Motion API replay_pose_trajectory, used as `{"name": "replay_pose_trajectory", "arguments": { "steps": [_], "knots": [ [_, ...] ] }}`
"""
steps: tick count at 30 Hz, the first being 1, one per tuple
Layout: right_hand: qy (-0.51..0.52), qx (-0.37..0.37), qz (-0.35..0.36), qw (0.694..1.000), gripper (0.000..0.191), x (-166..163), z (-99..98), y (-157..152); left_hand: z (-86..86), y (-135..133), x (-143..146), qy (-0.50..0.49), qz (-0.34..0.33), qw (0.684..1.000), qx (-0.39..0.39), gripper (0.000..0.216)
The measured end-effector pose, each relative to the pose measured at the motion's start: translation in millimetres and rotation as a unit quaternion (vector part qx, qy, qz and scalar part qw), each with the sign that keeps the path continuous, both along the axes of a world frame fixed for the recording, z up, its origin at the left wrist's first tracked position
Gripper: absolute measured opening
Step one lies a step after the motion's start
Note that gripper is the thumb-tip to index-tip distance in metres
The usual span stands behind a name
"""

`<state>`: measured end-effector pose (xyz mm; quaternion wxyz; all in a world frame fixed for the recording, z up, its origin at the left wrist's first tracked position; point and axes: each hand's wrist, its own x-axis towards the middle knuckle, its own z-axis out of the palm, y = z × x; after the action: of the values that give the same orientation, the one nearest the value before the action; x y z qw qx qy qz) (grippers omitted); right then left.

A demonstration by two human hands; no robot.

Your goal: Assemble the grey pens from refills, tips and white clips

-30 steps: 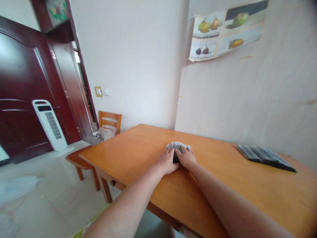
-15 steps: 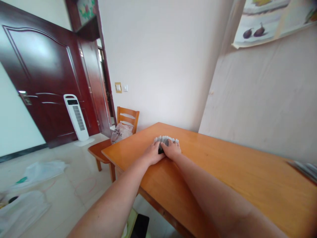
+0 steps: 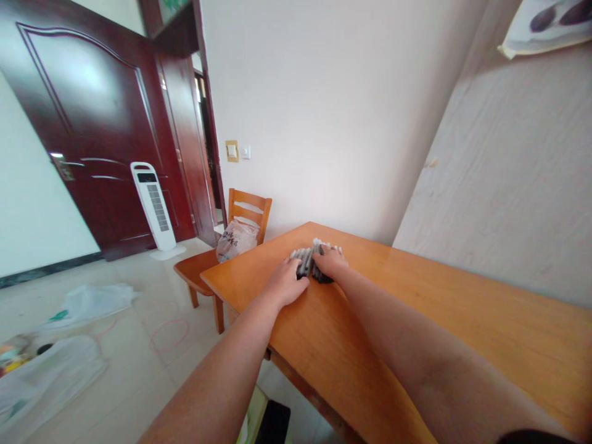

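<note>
A bundle of grey pens or sticks with pale tips (image 3: 307,259) lies near the far left corner of the orange wooden table (image 3: 416,308). My left hand (image 3: 285,285) rests on the bundle's near left side, fingers curled against it. My right hand (image 3: 329,261) lies over its right part, fingers bent across the sticks. Both forearms reach out over the tabletop. Which sticks each hand grips is hidden under the fingers.
A wooden chair (image 3: 222,259) stands at the table's left end with a plastic bag (image 3: 237,238) on its seat. A white tower heater (image 3: 153,205) stands by the dark red door (image 3: 92,135). Plastic bags (image 3: 69,333) lie on the tiled floor.
The view has swung left, so the dark stack at the table's right is out of frame. My hands have parted slightly, and the bundle now shows between them.
</note>
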<state>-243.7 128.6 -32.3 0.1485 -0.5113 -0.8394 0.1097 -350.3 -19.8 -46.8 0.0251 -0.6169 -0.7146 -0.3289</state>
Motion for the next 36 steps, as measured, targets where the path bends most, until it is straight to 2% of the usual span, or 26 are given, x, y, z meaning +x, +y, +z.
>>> {"name": "replay_pose_trajectory", "arguments": {
  "steps": [8,14,19,27,32,36],
  "knots": [
    [-0.035,-0.02,-0.018,0.999,0.065,-14.7,4.4,21.8,2.4,-4.0,-0.3,-0.003,0.052,0.998,0.023,0.03],
    [-0.044,-0.019,-0.03,0.998,0.064,-25.3,8.0,23.7,3.1,-4.1,1.7,-0.011,0.054,0.997,0.047,0.042],
    [-0.035,0.014,-0.004,0.999,0.053,-27.1,11.6,17.2,3.2,-2.2,0.1,0.0,0.009,1.0,0.026,0.039],
    [-0.011,0.077,0.047,0.996,0.044,-11.3,16.2,-1.0,2.8,2.3,-2.5,-0.015,0.057,0.998,0.001,0.04],
    [-0.032,0.115,0.086,0.989,0.04,-3.2,18.7,-21.9,1.6,2.4,-3.5,-0.014,0.033,0.999,0.0,0.039],
    [-0.046,0.105,0.109,0.987,0.039,-1.7,17.5,-33.9,2.9,1.7,-3.4,-0.016,0.034,0.999,0.004,0.036]
  ]
}}
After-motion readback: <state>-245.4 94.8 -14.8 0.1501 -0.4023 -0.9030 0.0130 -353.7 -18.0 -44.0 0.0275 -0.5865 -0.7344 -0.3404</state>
